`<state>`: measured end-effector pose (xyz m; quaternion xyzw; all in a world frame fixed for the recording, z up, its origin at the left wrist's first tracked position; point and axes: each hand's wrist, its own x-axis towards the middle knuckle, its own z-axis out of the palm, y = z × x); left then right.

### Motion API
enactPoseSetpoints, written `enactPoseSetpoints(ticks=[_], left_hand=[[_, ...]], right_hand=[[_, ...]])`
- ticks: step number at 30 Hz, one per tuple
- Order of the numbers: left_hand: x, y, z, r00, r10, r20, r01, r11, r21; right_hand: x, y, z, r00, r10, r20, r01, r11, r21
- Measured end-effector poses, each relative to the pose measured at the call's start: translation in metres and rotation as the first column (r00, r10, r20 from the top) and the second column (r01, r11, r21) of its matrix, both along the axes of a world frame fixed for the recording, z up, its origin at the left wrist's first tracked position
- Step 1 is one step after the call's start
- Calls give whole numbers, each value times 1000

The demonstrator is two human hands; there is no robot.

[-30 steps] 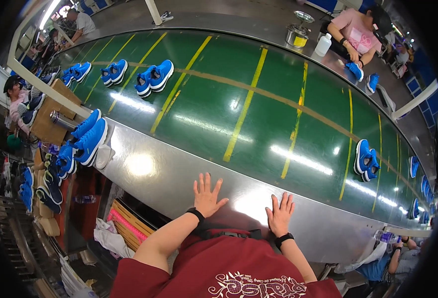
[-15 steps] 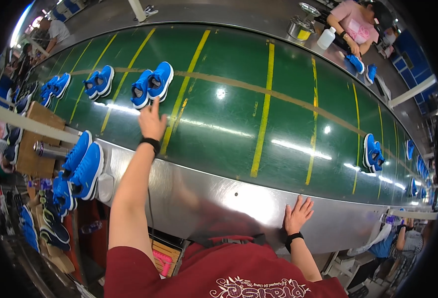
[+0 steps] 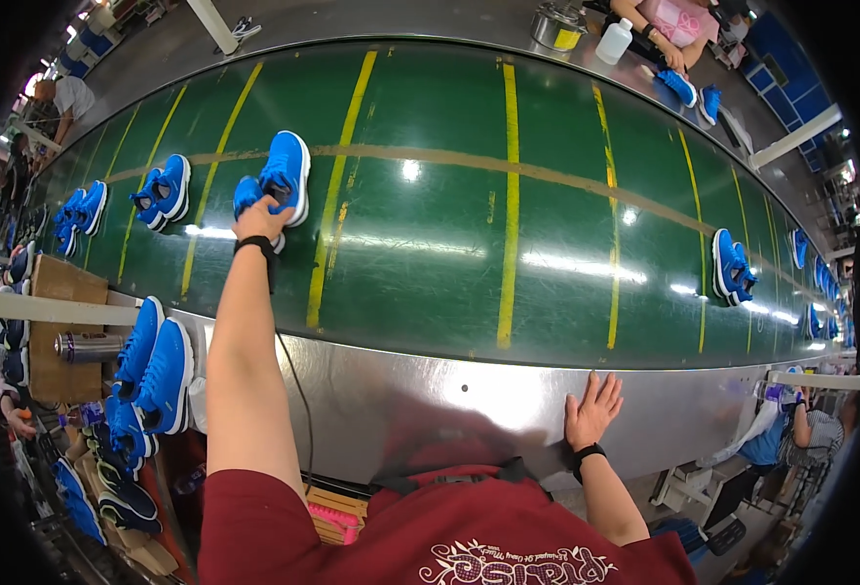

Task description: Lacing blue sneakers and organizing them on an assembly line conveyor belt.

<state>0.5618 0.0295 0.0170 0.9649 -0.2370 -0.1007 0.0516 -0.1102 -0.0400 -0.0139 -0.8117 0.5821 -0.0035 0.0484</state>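
Note:
My left hand [image 3: 262, 222] reaches over the green conveyor belt [image 3: 430, 302], its fingers closed at the heel end of a blue sneaker [image 3: 247, 193] with a white sole. That shoe is partly hidden behind the hand. Right beside it, the matching blue sneaker [image 3: 287, 168] rests on the belt, toe pointing away from me. My right hand [image 3: 592, 412] lies flat on the steel edge [image 3: 430, 409] of the line, fingers stretched out and nothing in them. Both wrists wear black bands.
More blue pairs [image 3: 163, 190] sit farther left on the belt, and another pair [image 3: 732, 266] is to the right. Blue shoes [image 3: 164, 375] stand on a rack at near left, by a metal flask [image 3: 89, 347]. Across the belt, a person [image 3: 678, 34] works near a white bottle [image 3: 614, 42].
My left hand has moved left and closed on the left sneaker of the pair, which now sits apart from its mate's line. The right hand stays on the steel edge.

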Motion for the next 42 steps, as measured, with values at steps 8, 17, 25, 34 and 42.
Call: enactPoseSetpoints(ticks=[8, 17, 25, 34, 42], left_hand=[[-203, 5, 53, 929, -300, 218, 362, 860, -360], [-410, 134, 49, 809, -473, 348, 575, 758, -308], [-284, 267, 66, 872, 327, 364, -99, 846, -524], [-182, 391, -21, 915, 403, 29, -359, 842, -402], [-18, 492, 204, 461, 708, 534, -190, 667, -720]], right_hand=[[-18, -6, 2, 995, -76, -64, 76, 997, -7], [-12, -5, -7, 988, 11, -152, -11, 1000, 2], [-6, -5, -7, 983, -22, -183, 21, 1000, -8], [-3, -22, -13, 932, -134, -338, 176, 979, 99], [11, -29, -31, 903, -198, -382, 230, 973, 39]])
